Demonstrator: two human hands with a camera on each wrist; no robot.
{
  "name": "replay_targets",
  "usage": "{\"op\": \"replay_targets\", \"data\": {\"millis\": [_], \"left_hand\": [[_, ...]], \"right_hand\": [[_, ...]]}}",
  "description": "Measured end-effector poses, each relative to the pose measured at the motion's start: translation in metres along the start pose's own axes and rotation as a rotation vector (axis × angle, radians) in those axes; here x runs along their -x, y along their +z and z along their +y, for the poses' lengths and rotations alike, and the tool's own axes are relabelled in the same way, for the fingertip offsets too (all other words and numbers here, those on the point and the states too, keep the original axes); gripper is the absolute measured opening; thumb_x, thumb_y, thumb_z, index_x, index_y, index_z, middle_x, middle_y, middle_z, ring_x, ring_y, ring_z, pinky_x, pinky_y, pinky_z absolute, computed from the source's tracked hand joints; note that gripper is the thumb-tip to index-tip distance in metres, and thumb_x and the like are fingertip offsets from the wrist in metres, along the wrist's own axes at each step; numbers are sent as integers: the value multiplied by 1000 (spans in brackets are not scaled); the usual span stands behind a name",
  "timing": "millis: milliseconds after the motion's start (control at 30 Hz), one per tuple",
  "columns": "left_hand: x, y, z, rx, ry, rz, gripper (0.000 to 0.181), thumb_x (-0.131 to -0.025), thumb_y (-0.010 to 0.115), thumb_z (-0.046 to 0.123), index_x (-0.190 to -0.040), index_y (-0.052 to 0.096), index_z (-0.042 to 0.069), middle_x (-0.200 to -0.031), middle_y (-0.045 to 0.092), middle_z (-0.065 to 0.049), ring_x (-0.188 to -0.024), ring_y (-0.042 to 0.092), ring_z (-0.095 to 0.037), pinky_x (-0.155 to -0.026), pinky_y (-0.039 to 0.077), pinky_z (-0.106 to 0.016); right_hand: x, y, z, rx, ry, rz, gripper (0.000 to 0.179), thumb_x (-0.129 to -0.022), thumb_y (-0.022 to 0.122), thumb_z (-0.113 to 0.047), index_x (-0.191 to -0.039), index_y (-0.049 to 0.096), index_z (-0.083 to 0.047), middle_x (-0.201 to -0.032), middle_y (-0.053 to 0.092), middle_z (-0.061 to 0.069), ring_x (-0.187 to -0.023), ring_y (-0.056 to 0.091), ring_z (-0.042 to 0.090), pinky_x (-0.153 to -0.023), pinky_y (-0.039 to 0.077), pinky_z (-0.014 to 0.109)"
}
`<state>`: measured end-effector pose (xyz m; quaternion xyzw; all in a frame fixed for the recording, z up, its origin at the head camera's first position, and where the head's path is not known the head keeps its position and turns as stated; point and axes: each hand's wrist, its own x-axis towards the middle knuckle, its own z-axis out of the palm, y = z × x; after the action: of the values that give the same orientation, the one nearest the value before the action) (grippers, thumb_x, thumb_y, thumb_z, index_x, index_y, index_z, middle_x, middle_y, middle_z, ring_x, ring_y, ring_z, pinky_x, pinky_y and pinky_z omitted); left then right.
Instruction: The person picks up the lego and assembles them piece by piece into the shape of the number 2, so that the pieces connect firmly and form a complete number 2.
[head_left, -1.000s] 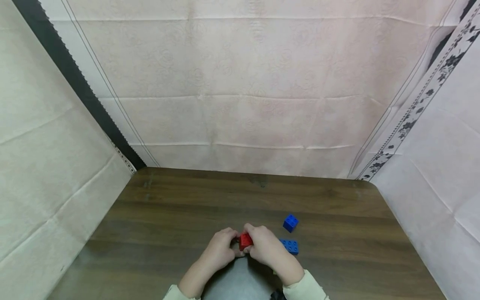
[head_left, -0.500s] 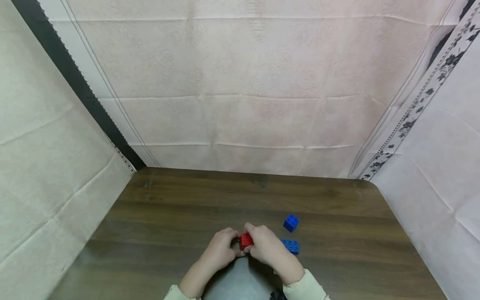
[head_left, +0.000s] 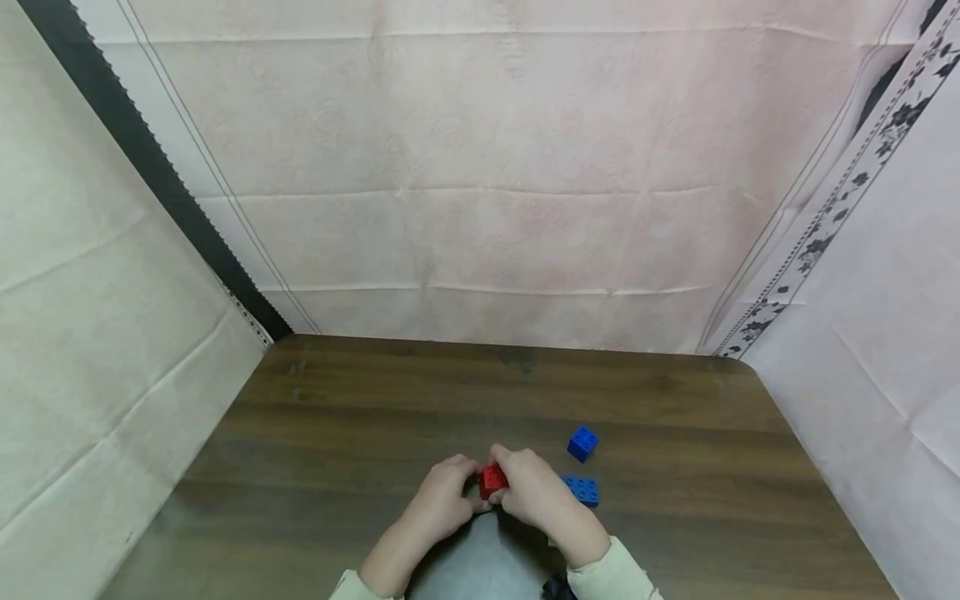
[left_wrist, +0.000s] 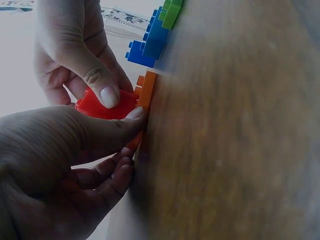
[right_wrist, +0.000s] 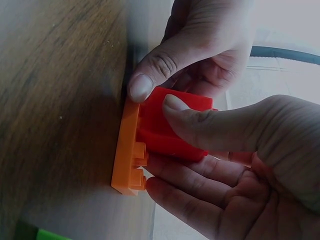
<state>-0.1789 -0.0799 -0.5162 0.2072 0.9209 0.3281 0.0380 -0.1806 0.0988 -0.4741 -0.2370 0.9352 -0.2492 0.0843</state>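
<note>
A red brick (head_left: 492,482) sits between the two hands near the front of the table. In the right wrist view it stands over one end of a flat orange brick (right_wrist: 125,155), whose bare studs show at the other end. My right hand (head_left: 534,493) pinches the red brick, thumb on one face and fingers behind. My left hand (head_left: 441,498) grips the orange brick's covered end, its thumb right at the seam with the red one. The orange brick stays hidden by the hands in the head view.
Two blue bricks lie right of the hands on the wooden table (head_left: 360,433): a small one (head_left: 582,445) farther back and a longer one (head_left: 583,492) by the right wrist. A green brick (left_wrist: 172,12) shows in the left wrist view. Pale cloth (head_left: 480,167) hangs around the table.
</note>
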Motion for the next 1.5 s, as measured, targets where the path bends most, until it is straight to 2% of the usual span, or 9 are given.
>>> {"op": "replay_targets", "data": {"millis": [200,333,567,800,1233,1433,1500], "left_hand": [[2,-7,0,17,13,-46,33,-81,85,24,-108,71,11,-104,66,0,-99,63,-21,-86,53,-42],[1,-16,1,53,41,-34,33,-85,83,27,-113,71,14,-109,68,0,-103,64,-19,-88,53,-40],[2,-24,7,149,96,2,21,-90,78,24,-107,72,13,-96,72,2,-83,65,-6,-72,55,-28],[3,-23,12,130,74,34,22,-87,81,31,-99,74,14,-88,71,6,-75,62,-2,-67,52,-23],[2,-19,13,81,46,74,22,-85,83,31,-96,75,14,-87,73,4,-77,64,-3,-68,53,-26],[2,-21,15,64,28,79,21,-83,84,31,-94,75,14,-85,72,5,-77,65,-7,-67,52,-27],[3,-22,16,71,3,68,18,-82,84,27,-92,75,15,-83,72,7,-76,65,-8,-67,52,-28]], "right_hand": [[0,-1,0,1,4,-5,32,-82,83,-12,-103,60,-14,-82,62,-5,-68,53,7,-60,46,25],[-1,-3,1,10,-9,2,31,-82,83,-11,-103,60,-14,-80,61,-5,-66,52,7,-59,45,24],[-1,-3,2,9,-37,29,30,-82,81,-4,-101,59,-13,-75,57,-6,-62,49,6,-55,43,23],[0,-2,1,-3,-30,20,30,-81,79,0,-100,60,-12,-75,58,-7,-62,49,7,-55,43,23],[1,-1,1,1,-36,12,29,-81,78,-1,-101,60,-12,-76,58,-7,-62,49,7,-55,43,23],[0,1,2,18,-31,16,30,-81,80,-3,-100,60,-14,-76,57,-7,-62,49,7,-55,43,23],[0,2,1,24,-31,10,30,-81,79,-2,-101,60,-14,-75,56,-7,-61,49,7,-55,43,23]]}}
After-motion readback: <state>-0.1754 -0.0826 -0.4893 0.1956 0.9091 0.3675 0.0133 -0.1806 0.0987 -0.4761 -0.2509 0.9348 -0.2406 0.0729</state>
